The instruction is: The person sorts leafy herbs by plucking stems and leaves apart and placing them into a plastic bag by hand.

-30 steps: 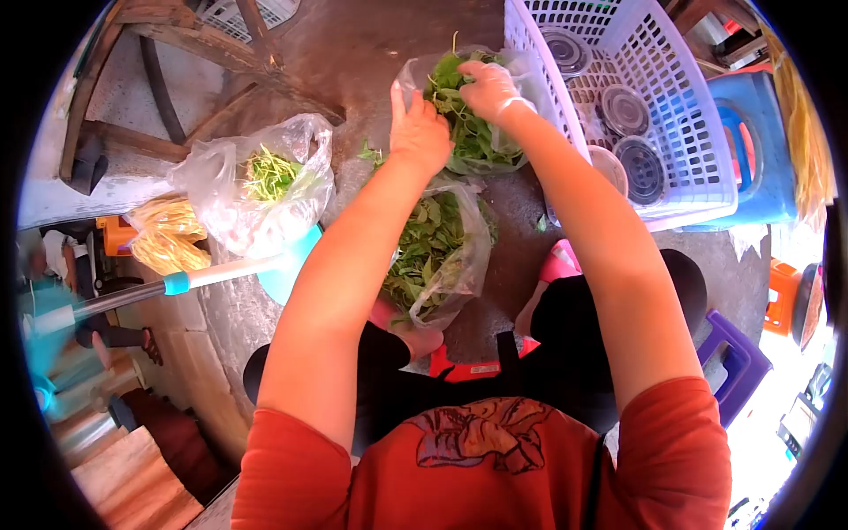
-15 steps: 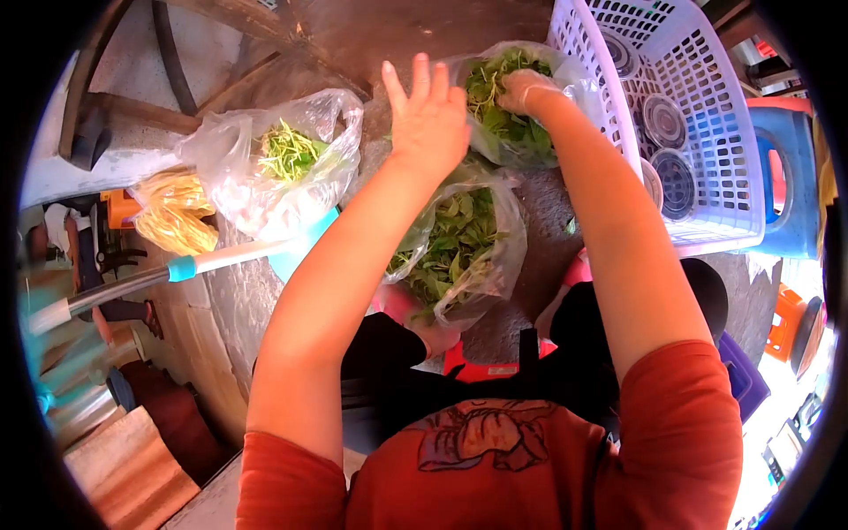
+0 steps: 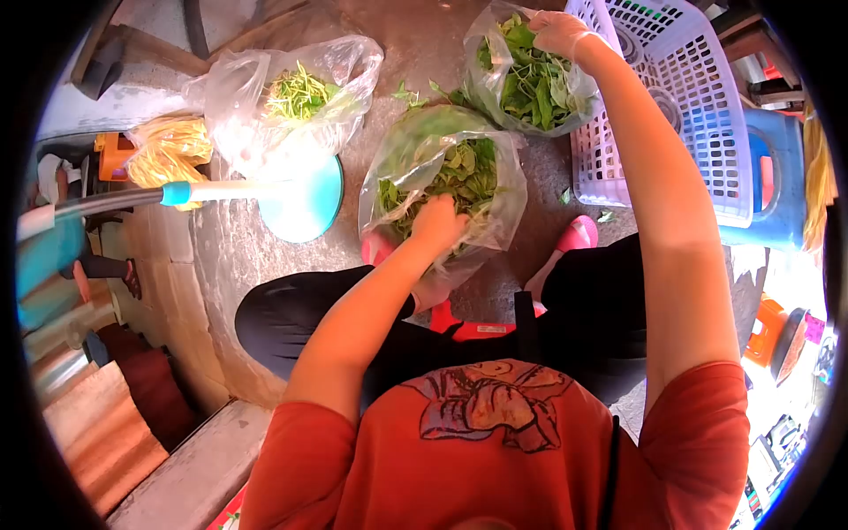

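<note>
My left hand [image 3: 439, 226] is down in the near clear plastic bag [image 3: 508, 181], its fingers curled into the leafy greens [image 3: 464, 168]. Exactly how much it grips is hidden. My right hand [image 3: 558, 34], in a thin see-through glove, is closed at the upper rim of the far plastic bag [image 3: 579, 93], beside the basket. Green leafy stems [image 3: 537, 88] fill that far bag. To the left, another open bag [image 3: 349, 75] holds a small heap of picked stems [image 3: 299, 93].
A white plastic basket [image 3: 609, 168] with round clear lids stands at right, next to a blue stool [image 3: 777, 168]. A round turquoise-white disc on a pole [image 3: 300, 203] lies left, near yellow bags [image 3: 168, 150]. Pink shoes [image 3: 579, 234] flank the near bag.
My left hand has come down from the air into the near bag's greens. The right hand has moved from inside the far bag's greens to its upper rim. The view has shifted.
</note>
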{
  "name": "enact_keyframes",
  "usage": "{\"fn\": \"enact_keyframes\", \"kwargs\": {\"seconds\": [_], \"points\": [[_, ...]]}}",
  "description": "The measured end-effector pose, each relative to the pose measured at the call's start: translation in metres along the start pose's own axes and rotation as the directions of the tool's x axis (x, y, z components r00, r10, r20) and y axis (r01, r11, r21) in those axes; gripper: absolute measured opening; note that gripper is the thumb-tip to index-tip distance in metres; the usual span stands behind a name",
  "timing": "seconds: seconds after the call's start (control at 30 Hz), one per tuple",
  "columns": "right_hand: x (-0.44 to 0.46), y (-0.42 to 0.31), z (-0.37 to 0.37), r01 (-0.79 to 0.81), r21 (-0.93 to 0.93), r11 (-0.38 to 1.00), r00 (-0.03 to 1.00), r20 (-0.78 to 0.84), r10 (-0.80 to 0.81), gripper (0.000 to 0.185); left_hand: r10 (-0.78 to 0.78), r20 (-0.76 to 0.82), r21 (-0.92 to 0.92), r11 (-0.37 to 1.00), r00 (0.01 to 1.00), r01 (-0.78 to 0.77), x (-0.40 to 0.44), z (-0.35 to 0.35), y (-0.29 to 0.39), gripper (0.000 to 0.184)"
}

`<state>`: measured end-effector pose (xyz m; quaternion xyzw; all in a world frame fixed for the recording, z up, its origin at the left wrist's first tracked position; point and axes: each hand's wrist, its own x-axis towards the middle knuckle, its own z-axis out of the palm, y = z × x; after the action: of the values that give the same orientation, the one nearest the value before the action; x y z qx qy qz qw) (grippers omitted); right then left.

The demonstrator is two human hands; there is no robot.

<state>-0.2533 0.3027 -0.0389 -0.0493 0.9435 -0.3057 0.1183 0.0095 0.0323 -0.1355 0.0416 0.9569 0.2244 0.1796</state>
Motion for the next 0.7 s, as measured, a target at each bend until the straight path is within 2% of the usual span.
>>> {"fn": "enact_keyframes", "kwargs": {"seconds": [0.03,0.1,0.13,0.23,0.3,0.33,0.37,0.4,0.43,0.5,0.53,0.57,0.63,0.7], "points": [[-0.013,-0.015,-0.005,-0.02,-0.113,0.993,1.0,-0.02,0.018,0.038,-0.037,0.105,0.006,0.999,0.994,0.037,-0.007,0.001,0.004,0.036],[-0.026,-0.026,-0.005,0.019,-0.154,0.988,0.992,-0.118,-0.038,0.034,-0.11,0.307,0.032,0.994,0.945,0.106,-0.019,0.0,0.01,0.037],[-0.033,-0.032,-0.004,0.038,-0.172,0.984,0.984,-0.165,-0.066,0.032,-0.06,0.3,0.026,0.998,0.952,0.055,-0.021,0.015,-0.003,0.032],[-0.083,-0.068,0.017,0.141,0.108,0.984,0.867,-0.493,-0.07,0.024,-0.047,0.279,-0.021,0.998,0.959,0.055,-0.022,0.013,-0.005,0.025],[-0.123,-0.087,0.064,0.33,0.286,0.9,0.815,-0.568,-0.118,0.016,-0.054,0.184,-0.123,0.989,0.981,0.078,-0.015,0.011,-0.012,0.022],[-0.138,-0.09,0.097,0.252,0.464,0.849,0.93,-0.359,-0.08,0.017,-0.077,0.152,-0.174,0.979,0.985,0.104,-0.013,0.005,-0.015,0.022],[-0.153,-0.092,0.117,0.24,0.308,0.921,0.97,-0.102,-0.219,0.017,-0.102,0.121,-0.226,0.966,0.987,0.128,-0.011,-0.003,-0.018,0.023],[-0.172,-0.089,0.133,0.218,0.206,0.954,0.965,0.102,-0.242,0.018,-0.121,0.094,-0.344,0.928,0.988,0.146,-0.01,-0.015,-0.02,0.025],[-0.184,-0.087,0.148,0.215,0.101,0.971,0.923,0.303,-0.236,0.02,-0.173,0.09,-0.347,0.918,0.981,0.194,-0.002,-0.013,-0.033,0.024],[-0.186,-0.069,0.166,0.081,-0.05,0.995,0.916,0.397,-0.054,0.022,-0.303,0.206,-0.728,0.587,0.93,0.353,-0.005,-0.042,-0.03,0.013],[-0.184,-0.057,0.169,0.019,-0.132,0.991,0.901,0.433,0.04,0.024,-0.277,0.198,-0.796,0.514,0.94,0.319,-0.009,-0.06,-0.023,0.011],[-0.179,-0.052,0.161,0.081,-0.187,0.979,0.927,0.375,-0.005,0.03,-0.256,0.188,-0.857,0.43,0.948,0.286,-0.016,-0.081,-0.011,0.009],[-0.176,-0.056,0.133,0.07,-0.014,0.997,0.965,0.254,-0.064,0.037,-0.185,0.208,-0.916,0.309,0.96,0.258,-0.028,-0.11,0.001,0.008],[-0.168,-0.069,0.104,0.088,0.068,0.994,0.942,0.318,-0.105,0.041,-0.167,0.229,-0.958,0.134,0.959,0.252,-0.036,-0.132,0.013,0.008]]}}
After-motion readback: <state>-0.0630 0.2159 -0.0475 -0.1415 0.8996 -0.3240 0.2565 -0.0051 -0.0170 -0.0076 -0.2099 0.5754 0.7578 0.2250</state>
